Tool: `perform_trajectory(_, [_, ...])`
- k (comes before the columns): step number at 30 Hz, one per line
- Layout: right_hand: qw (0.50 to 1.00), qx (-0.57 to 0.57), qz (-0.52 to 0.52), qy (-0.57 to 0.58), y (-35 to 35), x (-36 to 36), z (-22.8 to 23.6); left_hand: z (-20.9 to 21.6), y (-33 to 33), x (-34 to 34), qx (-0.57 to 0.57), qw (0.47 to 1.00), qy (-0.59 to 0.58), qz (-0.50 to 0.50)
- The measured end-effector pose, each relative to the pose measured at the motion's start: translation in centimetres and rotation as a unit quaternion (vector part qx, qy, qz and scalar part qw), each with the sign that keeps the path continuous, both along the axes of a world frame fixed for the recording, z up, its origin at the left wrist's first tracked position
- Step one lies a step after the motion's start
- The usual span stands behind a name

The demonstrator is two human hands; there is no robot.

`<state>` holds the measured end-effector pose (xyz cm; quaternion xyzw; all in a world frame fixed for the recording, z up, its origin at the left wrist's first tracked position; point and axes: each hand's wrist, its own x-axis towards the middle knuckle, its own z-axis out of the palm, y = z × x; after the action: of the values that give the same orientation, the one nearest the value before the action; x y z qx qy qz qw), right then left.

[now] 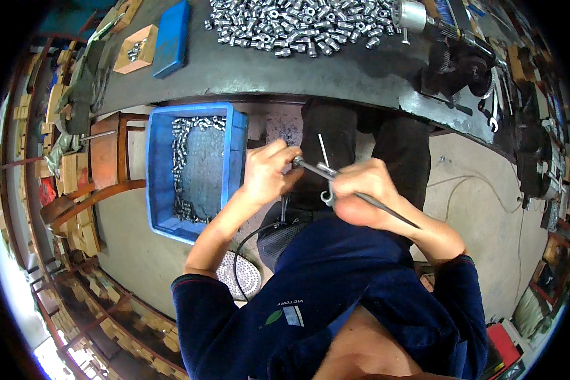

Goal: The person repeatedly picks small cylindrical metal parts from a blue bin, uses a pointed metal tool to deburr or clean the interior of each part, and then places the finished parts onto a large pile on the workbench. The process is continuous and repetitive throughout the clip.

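Observation:
My left hand (pixel 271 172) is closed, pinching a small dark metal fitting (pixel 297 162) between thumb and fingers. My right hand (pixel 368 193) is wrapped round a long dark metal rod tool (pixel 386 208), slightly blurred. One end of this tool meets the fitting; its tapered tail passes over my right forearm. A thin bright rod (pixel 323 149) sticks up beside the tool, and a hook-shaped metal end (pixel 327 197) shows below the right hand. Whether these belong to the tool, I cannot tell. Both hands are above my lap, just off the bench edge.
A blue crate (pixel 153 171) with metal fittings inside stands on my left. Many more fittings (pixel 297 25) are heaped on the dark bench (pixel 234 79). A blue block-like box (pixel 172 38) and a small wooden box (pixel 147 60) lie at left; a machine (pixel 465 69) and spanners (pixel 493 114) at right.

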<state>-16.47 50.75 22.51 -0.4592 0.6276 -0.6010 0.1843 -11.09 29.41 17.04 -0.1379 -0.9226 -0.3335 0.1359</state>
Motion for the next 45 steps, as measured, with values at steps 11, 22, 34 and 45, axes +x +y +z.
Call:
perform_trajectory(11, [0.994,0.007,-0.105,0.031,2.1,-1.4,-0.4,0.4,-1.4,-4.9,-0.073,0.997,0.015,0.03])
perform_trajectory(22, [0.985,0.033,-0.166,-0.039,4.1,0.2,-1.0,10.9,-6.5,-23.6,0.239,0.968,0.028,0.069])
perform_trajectory(34, [0.988,0.022,-0.124,-0.089,4.5,0.0,-2.2,-17.1,-7.4,1.1,0.091,0.869,-0.423,0.238])
perform_trajectory(45, [0.982,0.046,-0.146,-0.112,5.2,0.3,-3.7,-19.8,-7.9,-2.6,-0.152,0.854,-0.395,0.304])
